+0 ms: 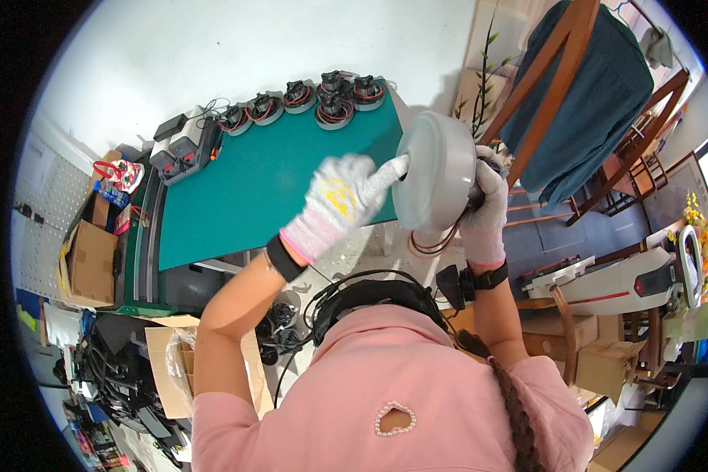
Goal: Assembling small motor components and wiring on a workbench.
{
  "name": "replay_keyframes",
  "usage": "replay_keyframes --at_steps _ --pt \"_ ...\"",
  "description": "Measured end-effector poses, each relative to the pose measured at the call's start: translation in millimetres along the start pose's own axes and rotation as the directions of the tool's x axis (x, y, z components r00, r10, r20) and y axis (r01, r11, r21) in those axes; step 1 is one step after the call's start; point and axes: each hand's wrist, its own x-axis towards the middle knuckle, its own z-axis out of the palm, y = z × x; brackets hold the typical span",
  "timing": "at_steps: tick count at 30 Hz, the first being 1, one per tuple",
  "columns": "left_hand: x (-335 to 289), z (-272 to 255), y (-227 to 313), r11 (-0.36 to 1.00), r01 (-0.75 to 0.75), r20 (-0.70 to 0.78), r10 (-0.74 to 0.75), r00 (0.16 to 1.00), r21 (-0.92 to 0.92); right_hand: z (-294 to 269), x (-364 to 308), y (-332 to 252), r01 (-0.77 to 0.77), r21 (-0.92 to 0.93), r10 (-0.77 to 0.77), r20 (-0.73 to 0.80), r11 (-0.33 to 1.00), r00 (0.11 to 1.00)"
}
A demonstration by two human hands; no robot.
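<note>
A round, frosted grey-white housing (448, 169) is held up on edge over the right end of the green table mat. My right hand (488, 206), in a grey knit glove, grips it from the right, fingers wrapped around its dark back part. Red and black wires (435, 245) hang beneath it. My left hand (342, 197), gloved the same way, has one finger stretched out to the middle of the flat face, where a small dark spot shows. Its other fingers are bent and slightly blurred, with nothing visible in them.
On the green mat (283, 189), several round units (334, 110) with black tops and red-black wires stand along the back. Grey-white devices (182, 145) sit at the left corner. A wooden frame with a dark garment (590, 102) rises at the right. Cardboard boxes (93, 263) stand left.
</note>
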Motion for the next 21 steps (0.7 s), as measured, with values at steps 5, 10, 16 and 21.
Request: replay_keyframes --at_steps 5,10,16,21 --pt "5.5 -37.6 17.8 -0.203 0.524 0.541 -0.039 0.840 -0.827 -8.4 5.4 7.0 0.184 -0.178 -0.184 0.016 0.967 0.983" --pt "0.6 -42.2 33.7 -0.858 0.351 0.467 0.151 0.871 -0.376 -0.9 1.0 1.9 0.075 -0.153 -0.068 0.050 0.985 0.996" --pt "-16.8 -7.3 16.4 -0.208 0.416 0.430 -0.028 0.902 -0.885 2.7 -1.0 -7.1 0.125 -0.121 -0.113 0.101 0.985 0.989" --pt "-27.6 23.8 -8.2 0.631 0.125 0.086 -0.092 0.992 -0.766 7.7 -10.3 -5.7 0.157 -0.268 -0.148 0.052 0.951 0.988"
